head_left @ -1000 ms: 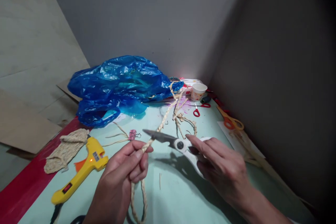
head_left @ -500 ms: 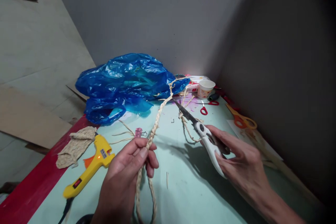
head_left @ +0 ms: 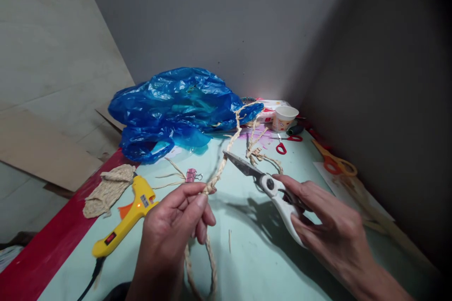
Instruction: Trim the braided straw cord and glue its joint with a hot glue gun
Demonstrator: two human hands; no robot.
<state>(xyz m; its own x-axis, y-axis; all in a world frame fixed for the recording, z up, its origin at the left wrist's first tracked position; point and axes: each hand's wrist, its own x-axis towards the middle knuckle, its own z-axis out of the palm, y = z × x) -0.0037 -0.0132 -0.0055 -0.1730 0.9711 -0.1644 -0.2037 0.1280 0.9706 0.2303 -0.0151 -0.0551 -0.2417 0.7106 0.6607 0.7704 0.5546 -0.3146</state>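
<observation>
1. Pinching a braided straw cord (head_left: pixel 219 171) between thumb and fingertips, the left hand (head_left: pixel 173 235) sits at lower centre, its fingers clenched on the braid.
2. From the pinch the cord climbs toward the blue plastic bag (head_left: pixel 176 103) at upper centre. Its far end tangles with loose strands there and is hard to follow. Below the hand, two lengths drop and are cut off by the bottom edge.
3. At lower right, the right hand (head_left: pixel 332 230) grasps the white-handled scissors (head_left: pixel 270 184), its fingers wrapped over the handles and hiding most of them. The blades point up-left with the tip just beside the cord. Whether they touch cannot be told.
4. On the pale green worktop (head_left: pixel 247 263), at left, lie a yellow glue gun (head_left: pixel 127 216), its cable running off the bottom edge, a woven pad (head_left: pixel 106 190) and a pink binder clip (head_left: pixel 190 175).
5. At the back stand a paper cup (head_left: pixel 284 117) and red-handled scissors (head_left: pixel 282 146). Orange-handled scissors (head_left: pixel 335 164) lie dim in shadow at right.
</observation>
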